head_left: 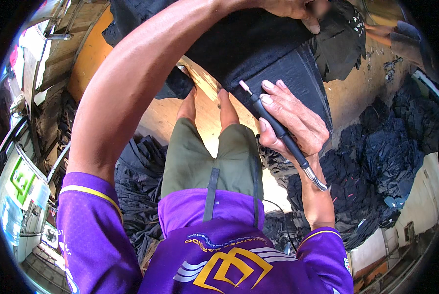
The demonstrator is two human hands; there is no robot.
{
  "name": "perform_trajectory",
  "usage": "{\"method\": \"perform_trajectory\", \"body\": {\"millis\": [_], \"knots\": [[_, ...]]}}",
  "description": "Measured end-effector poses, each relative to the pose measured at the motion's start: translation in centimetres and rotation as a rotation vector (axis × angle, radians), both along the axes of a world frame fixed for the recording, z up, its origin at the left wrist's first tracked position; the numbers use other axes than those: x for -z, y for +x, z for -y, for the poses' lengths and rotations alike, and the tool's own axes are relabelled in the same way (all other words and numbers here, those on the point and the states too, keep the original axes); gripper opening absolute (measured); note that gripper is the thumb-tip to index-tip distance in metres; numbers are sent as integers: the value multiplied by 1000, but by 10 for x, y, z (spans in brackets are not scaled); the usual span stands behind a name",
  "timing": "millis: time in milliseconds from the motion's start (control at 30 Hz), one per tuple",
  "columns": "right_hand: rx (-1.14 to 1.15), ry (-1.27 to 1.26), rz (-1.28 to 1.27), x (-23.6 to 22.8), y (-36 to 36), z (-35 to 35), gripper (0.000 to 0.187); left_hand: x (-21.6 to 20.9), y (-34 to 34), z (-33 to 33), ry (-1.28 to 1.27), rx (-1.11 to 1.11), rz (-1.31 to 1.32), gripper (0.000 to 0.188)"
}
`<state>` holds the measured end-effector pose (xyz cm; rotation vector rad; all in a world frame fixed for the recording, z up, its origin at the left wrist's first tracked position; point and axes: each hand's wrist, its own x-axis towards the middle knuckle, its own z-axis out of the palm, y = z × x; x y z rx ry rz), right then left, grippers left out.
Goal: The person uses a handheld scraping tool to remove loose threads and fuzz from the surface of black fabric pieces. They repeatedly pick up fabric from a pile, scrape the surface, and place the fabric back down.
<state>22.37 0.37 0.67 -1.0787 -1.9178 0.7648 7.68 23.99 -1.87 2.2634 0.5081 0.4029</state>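
Note:
My right hand (pixel 298 122) is closed around a black rotary tool handpiece (pixel 284 131), held like a pen. A small pinkish grinding stone (pixel 245 86) tips it, and a metal spring sleeve (pixel 317 180) bends away at the rear. The stone is at the lower edge of a black garment (pixel 253 44) draped over a dark flat board (pixel 298 73); whether they touch I cannot tell. Across the top reaches my left arm. My left hand (pixel 290 7) has its thumb on the garment's far right edge, fingers closed against the cloth and partly cut off by the frame.
Right of the board hangs a dark bunched cloth (pixel 339 44). Large heaps of black garments lie at the right (pixel 371 161) and the left (pixel 138 171). A thin black cable (pixel 282 215) runs down beside my right hip. Wooden planks (pixel 62 63) line the left side.

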Motion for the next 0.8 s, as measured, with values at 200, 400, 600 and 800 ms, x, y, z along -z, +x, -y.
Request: {"method": "perform_trajectory", "body": {"millis": [200, 400, 600, 800], "knots": [[33, -2, 10, 1, 1, 1, 29, -1, 0, 0, 9, 6, -2, 25], [78, -9, 1, 2, 3, 2, 33, -2, -1, 0, 10, 5, 2, 26], [126, 11, 8, 4, 4, 1, 34, 1, 1, 0, 2, 3, 11, 26], [175, 13, 25, 5, 5, 0, 31, 2, -1, -2, 12, 12, 13, 25]]}}
